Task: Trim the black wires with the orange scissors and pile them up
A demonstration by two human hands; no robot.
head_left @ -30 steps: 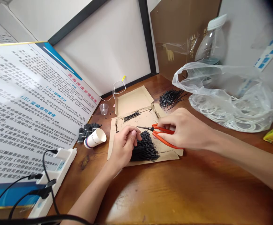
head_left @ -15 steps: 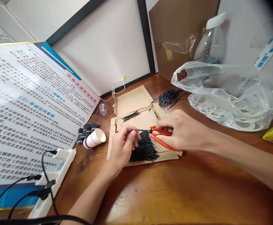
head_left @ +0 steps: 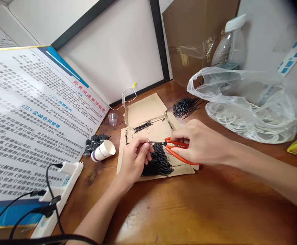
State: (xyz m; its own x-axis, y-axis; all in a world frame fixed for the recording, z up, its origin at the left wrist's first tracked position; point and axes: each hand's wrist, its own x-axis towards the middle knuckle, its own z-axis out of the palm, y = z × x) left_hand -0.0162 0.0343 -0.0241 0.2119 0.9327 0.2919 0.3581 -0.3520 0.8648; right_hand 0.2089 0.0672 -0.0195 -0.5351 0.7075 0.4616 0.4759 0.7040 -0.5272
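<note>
My right hand [head_left: 198,143] is closed round the red handles of a pair of scissors [head_left: 177,154], whose dark blades point left. The blade tips reach the fingertips of my left hand [head_left: 136,156]. Those fingers are pinched together, and whatever they hold is too small or hidden to make out. Below both hands, many short black wire pieces [head_left: 158,163] lie side by side on a flattened cardboard box [head_left: 163,129]. A smaller group of black pieces [head_left: 142,126] rests farther back on the cardboard, among dark crumbs.
A heap of black pieces [head_left: 185,107] lies behind the cardboard. Left stand tied black bundles [head_left: 94,143], a tipped paper cup [head_left: 103,151], a small clear cup [head_left: 113,118] and a power strip [head_left: 61,194]. At right are a plastic bag of white cables [head_left: 252,119] and a bottle [head_left: 230,44].
Almost nothing differs. Both hands and the scissors hold the same pose, and the whole view has shifted only very slightly.
</note>
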